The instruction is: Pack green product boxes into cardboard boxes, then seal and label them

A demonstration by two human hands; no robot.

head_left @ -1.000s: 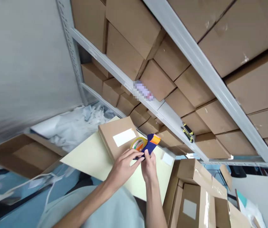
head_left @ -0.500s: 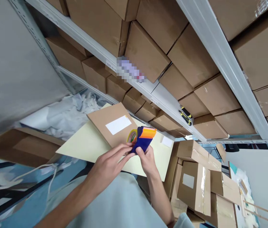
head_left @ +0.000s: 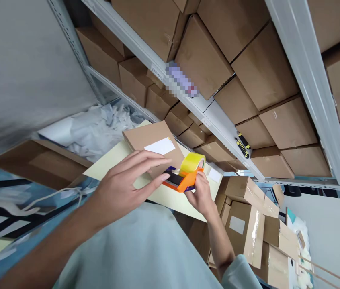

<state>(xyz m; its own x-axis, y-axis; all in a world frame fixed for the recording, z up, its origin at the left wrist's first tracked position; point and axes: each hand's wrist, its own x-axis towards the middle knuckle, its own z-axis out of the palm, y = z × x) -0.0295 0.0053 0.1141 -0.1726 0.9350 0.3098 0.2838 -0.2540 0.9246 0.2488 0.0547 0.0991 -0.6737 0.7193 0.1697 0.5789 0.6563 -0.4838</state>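
- I count two grips, both bare hands, in my head view.
- The right grip (head_left: pixel 201 196) is closed around the end of one dispenser (head_left: pixel 185 183), which is orange and dark blue.
- The left grip (head_left: pixel 121 188) is spread, the fingers straight and the thumb apart from them; it holds nothing that I can see. Its tips are beside the dispenser, but I cannot tell if the thumb touches.
- The dispenser is above the desk (head_left: pixel 173 202), in front of one flat box (head_left: pixel 152 134), and it carries one yellow tape roll (head_left: pixel 191 162).
- On the flat box I see one white label (head_left: pixel 160 146).
- One white card (head_left: pixel 215 175) lies at the right end of the desk.
- Left of the desk is one open carton (head_left: pixel 40 168), with its brown inside showing; crumpled paper (head_left: pixel 103 124) lies behind it.
- The shelf (head_left: pixel 215 122) holds more than ten boxes (head_left: pixel 203 56) and two black-yellow knives (head_left: pixel 242 148).
- At right I count at least four stacked cartons (head_left: pixel 240 237); their contents I cannot see.
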